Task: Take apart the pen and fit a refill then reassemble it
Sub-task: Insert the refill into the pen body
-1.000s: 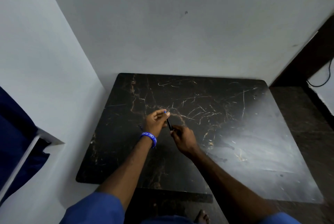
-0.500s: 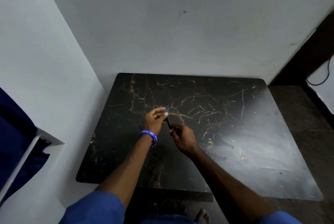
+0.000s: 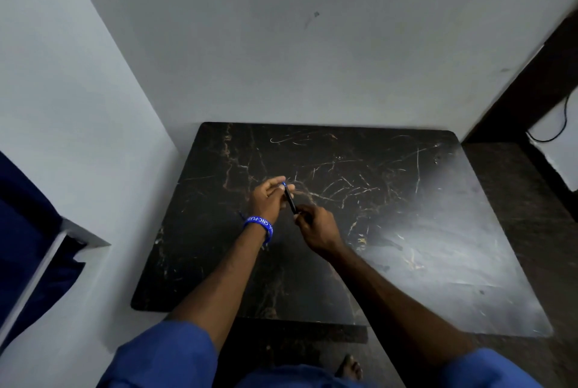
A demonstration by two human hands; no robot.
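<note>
Over the middle of the dark worktop (image 3: 406, 247), left hand (image 3: 267, 200) pinches the far, blue-tipped end of the pen (image 3: 290, 200), right hand (image 3: 316, 228) pinches the near end, opposed grips probably for twisting or pulling the barrel apart.

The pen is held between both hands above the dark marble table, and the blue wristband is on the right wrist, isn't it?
Not quite. The blue wristband is on the left wrist, not the right, as the head view shows. The rest holds: the pen is held between the left hand and the right hand, above the dark marble table.
</note>
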